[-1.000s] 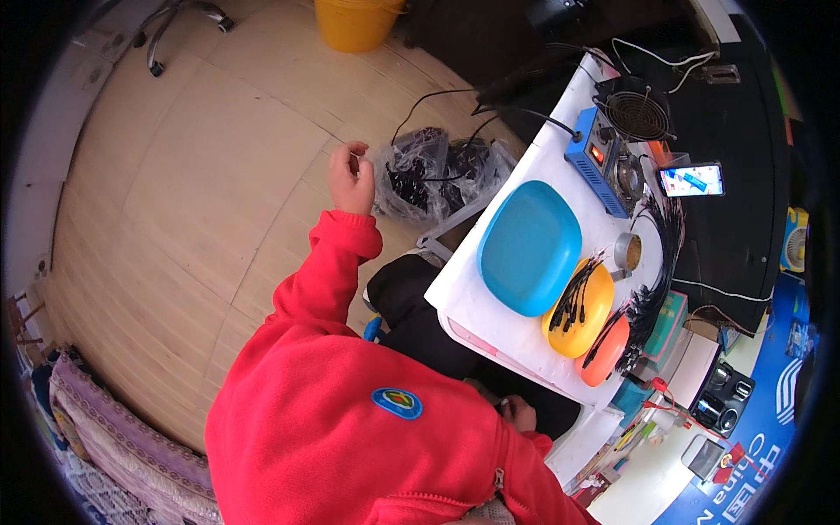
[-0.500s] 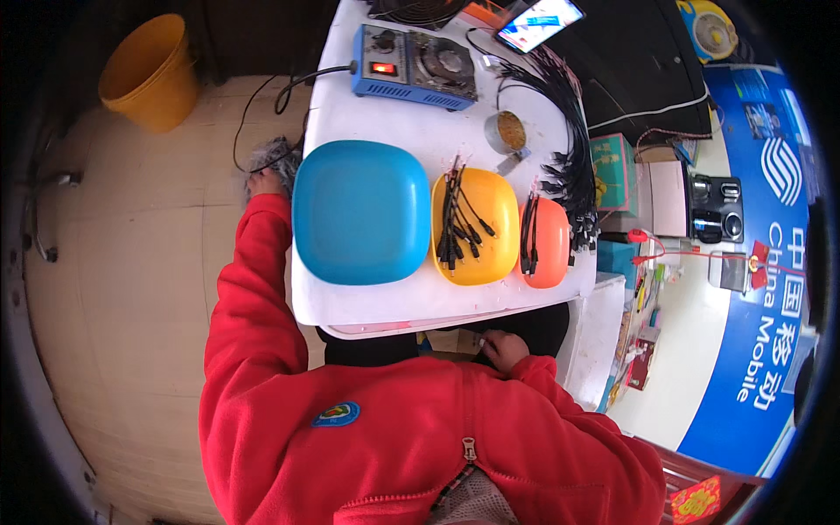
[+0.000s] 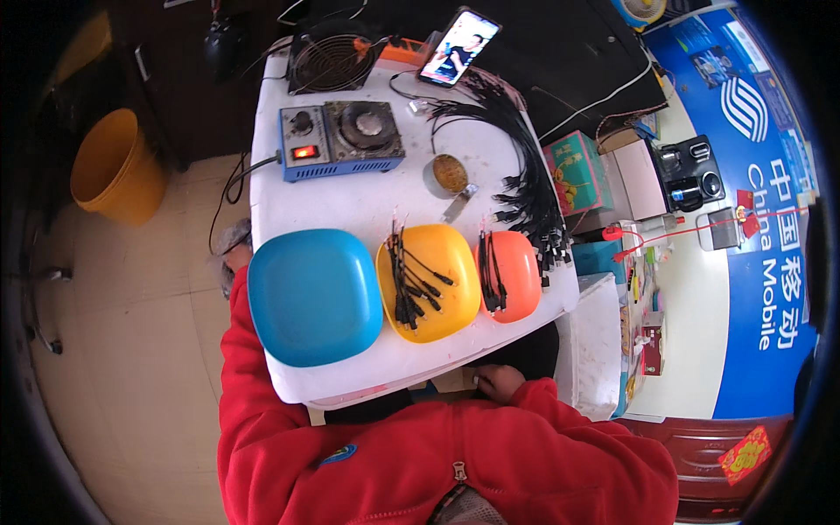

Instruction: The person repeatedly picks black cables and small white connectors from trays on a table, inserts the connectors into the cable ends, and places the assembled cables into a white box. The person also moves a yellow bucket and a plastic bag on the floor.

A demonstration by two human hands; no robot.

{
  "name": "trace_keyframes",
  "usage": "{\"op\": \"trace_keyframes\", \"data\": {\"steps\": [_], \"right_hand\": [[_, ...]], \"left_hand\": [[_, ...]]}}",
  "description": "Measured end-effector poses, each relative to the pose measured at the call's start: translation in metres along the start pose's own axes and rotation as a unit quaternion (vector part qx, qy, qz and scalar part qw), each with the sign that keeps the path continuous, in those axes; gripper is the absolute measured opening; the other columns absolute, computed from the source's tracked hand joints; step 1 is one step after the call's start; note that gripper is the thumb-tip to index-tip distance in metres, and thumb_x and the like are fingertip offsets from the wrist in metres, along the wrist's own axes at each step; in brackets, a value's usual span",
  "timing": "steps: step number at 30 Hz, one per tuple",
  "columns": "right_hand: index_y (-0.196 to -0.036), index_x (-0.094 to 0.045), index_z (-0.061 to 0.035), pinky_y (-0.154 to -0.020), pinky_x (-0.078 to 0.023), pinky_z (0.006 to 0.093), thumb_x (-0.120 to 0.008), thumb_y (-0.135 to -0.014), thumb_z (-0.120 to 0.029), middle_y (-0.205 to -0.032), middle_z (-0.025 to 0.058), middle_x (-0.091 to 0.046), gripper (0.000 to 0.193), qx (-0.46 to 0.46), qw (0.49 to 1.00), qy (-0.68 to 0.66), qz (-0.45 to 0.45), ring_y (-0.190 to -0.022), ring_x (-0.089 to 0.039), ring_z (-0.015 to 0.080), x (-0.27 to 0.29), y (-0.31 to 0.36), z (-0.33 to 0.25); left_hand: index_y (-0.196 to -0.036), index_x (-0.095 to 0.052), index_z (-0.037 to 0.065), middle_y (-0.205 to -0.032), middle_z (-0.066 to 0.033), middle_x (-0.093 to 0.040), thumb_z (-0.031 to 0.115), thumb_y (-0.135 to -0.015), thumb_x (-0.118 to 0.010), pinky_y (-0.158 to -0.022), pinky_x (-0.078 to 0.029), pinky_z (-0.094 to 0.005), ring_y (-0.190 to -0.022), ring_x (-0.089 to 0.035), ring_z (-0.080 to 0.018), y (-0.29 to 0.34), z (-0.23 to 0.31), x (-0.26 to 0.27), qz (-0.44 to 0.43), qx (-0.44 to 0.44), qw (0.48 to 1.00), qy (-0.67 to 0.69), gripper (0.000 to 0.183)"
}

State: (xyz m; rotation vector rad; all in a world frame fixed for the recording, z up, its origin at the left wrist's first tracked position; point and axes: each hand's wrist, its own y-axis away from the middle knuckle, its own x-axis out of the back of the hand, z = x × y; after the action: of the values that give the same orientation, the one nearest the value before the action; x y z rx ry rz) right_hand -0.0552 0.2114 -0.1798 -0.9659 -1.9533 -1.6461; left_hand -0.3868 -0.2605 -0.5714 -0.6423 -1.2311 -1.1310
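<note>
Low beyond the table's left edge, my left hand [image 3: 237,256] is at a crumpled greyish plastic bag [image 3: 234,234]; its fingers are mostly hidden. My right hand [image 3: 500,383] rests over my lap below the table's near edge, fingers curled, with a small pale bit at the fingertips that I cannot make out. On the white table [image 3: 420,372] stand three trays in a row. The blue tray [image 3: 315,297] holds nothing. Several short black cables [image 3: 409,284] lie in the yellow tray [image 3: 455,306], and a few more in the orange-red tray [image 3: 522,284].
Behind the trays sit a blue heating unit [image 3: 341,140] with a lit red switch, a round tin [image 3: 449,174] of amber material and a fan [image 3: 335,61]. A black cable bundle [image 3: 525,175] runs along the right edge. A phone [image 3: 460,46] stands at the back; a yellow bucket [image 3: 122,171] is on the floor.
The view has shifted, so the table sits lower and further left, showing more of its back. My left hand stays by the bag, now more hidden; my right hand stays over my lap.
</note>
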Motion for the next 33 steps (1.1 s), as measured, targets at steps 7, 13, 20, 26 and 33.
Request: {"op": "trace_keyframes", "data": {"steps": [7,13,20,26,33], "right_hand": [[-0.113,-0.063,-0.0078,-0.079,-0.052,0.0368,-0.056,-0.095,-0.026,-0.094,0.0138,-0.067,0.027,0.114,0.977,-0.110,-0.146,-0.087,-0.066,0.0260,0.155,0.051,-0.027],[-0.132,-0.052,-0.0150,-0.072,-0.052,0.0366,-0.057,-0.085,-0.006,-0.095,0.0139,-0.065,0.049,0.226,0.869,0.174,0.405,-0.082,-0.063,0.0331,0.312,-0.064,-0.084],[-0.141,-0.040,-0.0353,-0.061,-0.054,0.0410,-0.051,-0.083,-0.008,-0.079,0.0087,-0.062,0.065,0.128,0.768,0.499,0.381,-0.072,-0.064,0.0278,0.376,-0.233,-0.112],[-0.142,-0.037,-0.0400,-0.058,-0.053,0.0399,-0.051,-0.084,-0.007,-0.076,0.0082,-0.063,0.067,0.154,0.768,0.487,0.385,-0.064,-0.064,0.0279,0.390,-0.262,-0.092],[-0.143,-0.041,-0.0267,-0.055,-0.051,0.0366,-0.053,-0.081,-0.007,-0.065,0.0056,-0.062,0.066,0.152,0.653,0.550,0.498,-0.056,-0.062,0.0234,0.408,-0.266,-0.089]], "left_hand": [[-0.099,-0.064,0.006,-0.106,-0.0213,-0.064,0.028,-0.086,-0.055,-0.085,-0.049,-0.0488,-0.103,-0.058,-0.0399,-0.006,-0.012,-0.023,-0.003,0.017,1.000,-0.013,0.027],[-0.098,-0.066,0.007,-0.105,-0.0200,-0.064,0.027,-0.087,-0.054,-0.084,-0.049,-0.0481,-0.102,-0.059,-0.0391,-0.002,-0.014,-0.033,-0.002,0.027,0.999,-0.016,0.026],[-0.096,-0.068,0.007,-0.104,-0.0186,-0.065,0.027,-0.088,-0.052,-0.082,-0.050,-0.0473,-0.101,-0.059,-0.0381,-0.007,-0.033,-0.078,0.016,0.024,0.999,-0.044,0.026],[-0.096,-0.067,0.006,-0.103,-0.0177,-0.066,0.026,-0.088,-0.052,-0.081,-0.049,-0.0467,-0.102,-0.060,-0.0369,-0.022,-0.038,-0.106,0.042,0.082,0.996,-0.020,0.026],[-0.102,-0.061,0.004,-0.107,-0.0220,-0.063,0.021,-0.085,-0.056,-0.086,-0.047,-0.0474,-0.105,-0.058,-0.0396,-0.012,-0.029,-0.060,0.023,0.083,0.996,0.036,0.025]]}}
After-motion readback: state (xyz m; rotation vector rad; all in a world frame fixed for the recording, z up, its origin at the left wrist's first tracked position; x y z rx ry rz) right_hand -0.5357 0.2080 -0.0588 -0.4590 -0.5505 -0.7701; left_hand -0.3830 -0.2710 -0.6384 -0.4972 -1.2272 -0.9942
